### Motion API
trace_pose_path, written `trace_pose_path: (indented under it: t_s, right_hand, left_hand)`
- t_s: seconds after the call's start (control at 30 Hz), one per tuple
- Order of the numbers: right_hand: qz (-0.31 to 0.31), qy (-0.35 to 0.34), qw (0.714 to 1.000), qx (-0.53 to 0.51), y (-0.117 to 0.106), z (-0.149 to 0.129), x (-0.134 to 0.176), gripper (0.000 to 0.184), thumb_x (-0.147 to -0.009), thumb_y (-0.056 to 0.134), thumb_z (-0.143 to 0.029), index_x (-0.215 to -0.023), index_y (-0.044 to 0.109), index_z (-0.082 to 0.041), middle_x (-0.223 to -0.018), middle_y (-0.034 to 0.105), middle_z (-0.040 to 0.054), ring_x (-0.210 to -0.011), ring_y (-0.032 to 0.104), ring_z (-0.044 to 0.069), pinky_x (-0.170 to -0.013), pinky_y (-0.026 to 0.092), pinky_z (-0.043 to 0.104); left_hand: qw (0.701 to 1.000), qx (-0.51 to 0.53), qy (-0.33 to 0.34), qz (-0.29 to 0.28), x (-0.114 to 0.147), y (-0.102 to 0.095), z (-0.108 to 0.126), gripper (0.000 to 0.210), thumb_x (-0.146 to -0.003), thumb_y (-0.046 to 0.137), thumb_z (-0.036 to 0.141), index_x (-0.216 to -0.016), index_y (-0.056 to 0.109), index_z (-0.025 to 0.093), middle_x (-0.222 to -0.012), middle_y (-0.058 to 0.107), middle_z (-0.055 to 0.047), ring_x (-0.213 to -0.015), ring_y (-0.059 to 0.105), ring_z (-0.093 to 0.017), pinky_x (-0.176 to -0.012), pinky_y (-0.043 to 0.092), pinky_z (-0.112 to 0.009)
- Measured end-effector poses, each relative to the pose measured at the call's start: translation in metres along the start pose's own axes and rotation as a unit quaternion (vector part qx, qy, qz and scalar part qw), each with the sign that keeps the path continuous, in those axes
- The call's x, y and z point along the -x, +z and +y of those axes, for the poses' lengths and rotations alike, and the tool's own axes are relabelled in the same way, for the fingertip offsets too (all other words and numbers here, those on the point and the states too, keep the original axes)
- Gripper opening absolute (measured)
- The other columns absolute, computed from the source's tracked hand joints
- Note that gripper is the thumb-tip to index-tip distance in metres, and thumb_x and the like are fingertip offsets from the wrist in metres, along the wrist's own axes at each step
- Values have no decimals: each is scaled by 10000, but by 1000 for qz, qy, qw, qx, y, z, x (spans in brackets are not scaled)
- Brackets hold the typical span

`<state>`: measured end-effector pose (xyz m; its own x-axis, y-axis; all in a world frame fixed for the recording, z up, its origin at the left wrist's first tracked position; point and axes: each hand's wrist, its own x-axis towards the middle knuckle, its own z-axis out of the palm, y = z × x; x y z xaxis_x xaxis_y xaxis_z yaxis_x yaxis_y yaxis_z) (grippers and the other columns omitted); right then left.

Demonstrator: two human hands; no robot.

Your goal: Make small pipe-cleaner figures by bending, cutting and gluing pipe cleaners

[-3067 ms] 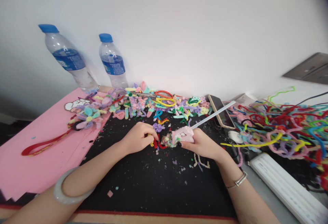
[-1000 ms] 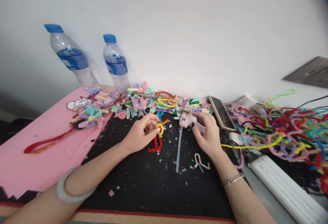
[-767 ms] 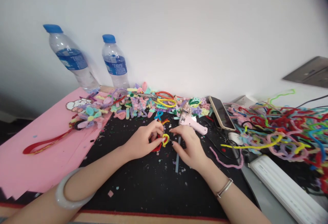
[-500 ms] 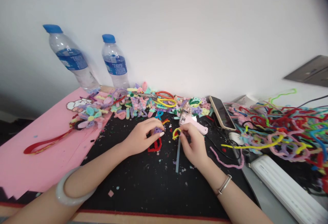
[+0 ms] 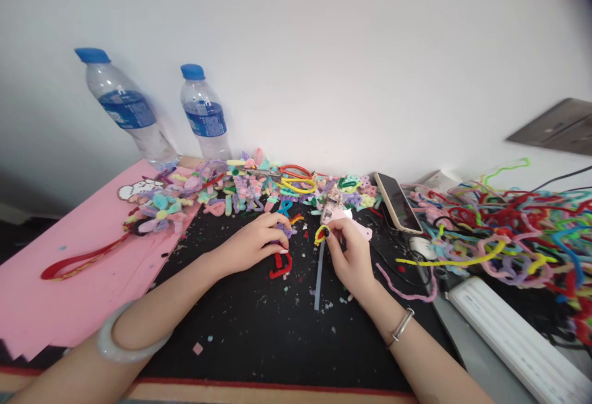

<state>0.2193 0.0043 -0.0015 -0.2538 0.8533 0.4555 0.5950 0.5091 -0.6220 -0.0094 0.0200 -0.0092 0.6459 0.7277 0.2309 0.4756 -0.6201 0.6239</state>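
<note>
My right hand [image 5: 352,257] pinches a small yellow pipe cleaner loop [image 5: 319,235] with some red in it. A pale glue stick [image 5: 319,280] lies on the black mat just below that loop. My left hand [image 5: 250,241] is curled, its fingertips closed on the upper edge of a bent red pipe cleaner [image 5: 281,266] low over the mat. Partly behind those fingers is a purple piece [image 5: 283,229], with a blue loop [image 5: 285,208] beyond it. A pink glue gun [image 5: 358,227] rests behind my right hand, partly covered by it.
Many pastel pipe cleaner pieces [image 5: 245,191] are heaped along the wall, scissors [image 5: 296,181] on top. Two water bottles [image 5: 206,114] stand behind. To the right are a phone [image 5: 398,203], a tangle of pipe cleaners [image 5: 504,231] and a white power strip [image 5: 518,342]. Pink sheets [image 5: 83,250] lie left.
My left hand has come down from beside the purple piece to the red pipe cleaner, which has tilted and shifted slightly. My right hand keeps the yellow loop nearly in place.
</note>
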Motion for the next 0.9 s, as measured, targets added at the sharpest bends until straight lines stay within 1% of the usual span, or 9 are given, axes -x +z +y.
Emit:
trace_pose_path:
  t_s: [0.13,0.2,0.3,0.37,0.5,0.6,0.73,0.9]
  right_hand:
    - [9,1,1000,-12,1,0,0,87,-841,434,-129,-861,501,-180,-734,505,6,-643,454,134,-612,372,258]
    - [20,3,1000,-19,2,0,0,89,-838,442,-126,-863,509,-178,-734,513,5,-639,460,131,-607,375,255]
    - [35,10,999,-25,2,0,2,92,-833,458,-129,-876,523,-178,-744,539,8,-639,477,129,-606,384,252]
    - [41,19,999,-29,3,1,2,95,-831,470,-134,-886,532,-182,-753,562,9,-638,496,128,-604,394,250]
    - [44,35,997,-50,5,2,3,110,-823,487,-141,-903,547,-187,-765,599,12,-642,534,128,-594,414,244]
    - [34,50,996,-69,7,3,4,120,-814,500,-145,-912,552,-190,-721,591,2,-608,527,123,-576,421,242]
    - [8,64,993,-96,8,3,6,129,-806,513,-151,-921,557,-191,-677,567,-9,-584,510,118,-561,418,241]
    - [-18,63,994,-91,8,0,7,70,-794,538,-168,-851,575,-183,-626,542,-19,-537,472,104,-527,389,230]
  left_hand:
    - [1000,-12,7,7,-1,0,3,123,-872,487,202,-834,604,189,-1037,553,-44,-1011,488,-172,-944,326,-321]
    - [1000,-12,3,16,-2,0,5,131,-886,467,219,-855,590,186,-977,585,-37,-956,502,-165,-904,346,-314]
    - [999,-12,-22,40,-1,2,6,142,-897,447,227,-880,583,189,-894,616,-24,-882,515,-159,-827,376,-296]
    - [998,-12,-33,60,-1,3,6,143,-896,449,228,-893,588,193,-883,624,-23,-863,522,-159,-807,383,-292]
    - [996,2,-34,85,0,4,8,141,-884,463,208,-915,600,187,-897,627,-32,-874,537,-157,-824,397,-285]
    - [995,18,-39,92,0,4,11,138,-870,478,189,-903,611,175,-884,620,-37,-855,549,-146,-806,412,-262]
    - [992,31,-59,110,1,5,15,103,-832,523,181,-870,615,155,-804,601,-25,-731,550,-119,-708,427,-226]
    - [987,61,-77,130,1,6,19,75,-804,561,203,-800,605,142,-710,595,-2,-635,542,-98,-629,423,-196]
